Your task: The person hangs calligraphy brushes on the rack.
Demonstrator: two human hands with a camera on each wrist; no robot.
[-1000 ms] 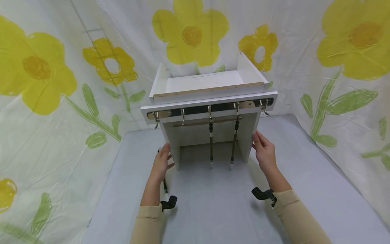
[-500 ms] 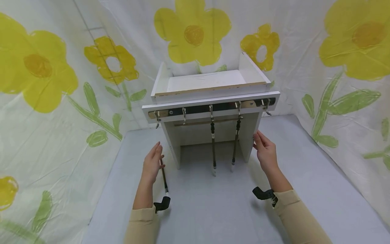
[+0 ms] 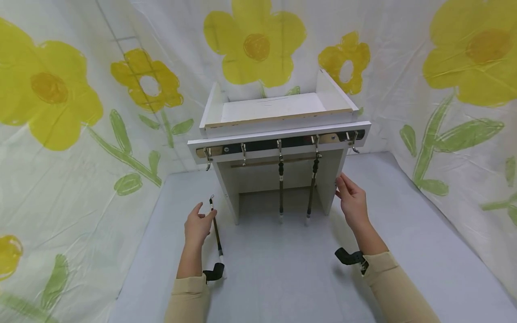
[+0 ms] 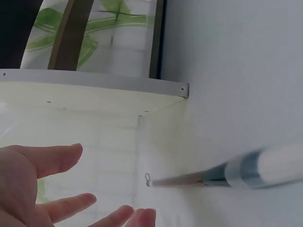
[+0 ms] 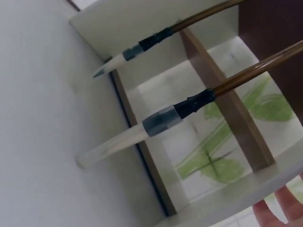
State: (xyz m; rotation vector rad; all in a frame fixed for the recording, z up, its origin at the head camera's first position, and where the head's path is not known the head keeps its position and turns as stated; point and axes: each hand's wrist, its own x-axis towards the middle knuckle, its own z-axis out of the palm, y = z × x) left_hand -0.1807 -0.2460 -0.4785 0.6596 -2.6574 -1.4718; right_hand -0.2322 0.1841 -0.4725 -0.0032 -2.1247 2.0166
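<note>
My left hand (image 3: 198, 226) is beside a calligraphy brush (image 3: 216, 231) lying on the table, thumb and fingers spread, holding nothing. In the left wrist view the brush's (image 4: 189, 179) white tip is near the camera and its hanging loop far off. The white wooden shelf rack (image 3: 226, 188) stands ahead, with a metal hook strip (image 3: 262, 146) along its front. Two more brushes, one in the middle (image 3: 281, 188) and one right of it (image 3: 312, 188), hang tip down from hooks. My right hand (image 3: 352, 199) touches the rack's right side panel; its fingers (image 5: 284, 203) lie outside the panel.
Other hooks on the strip, such as the far left hook (image 3: 208, 159), bear nothing. A shallow open tray (image 3: 274, 107) tops the rack. Behind hangs a flower-printed curtain (image 3: 161, 27); a pale grey cloth (image 3: 278, 278) covers the table.
My left hand has let go of the rack's left panel, moved left and a little down, and spread its fingers beside the lying brush. The middle hanging brush has swung slightly. The right hand stays put.
</note>
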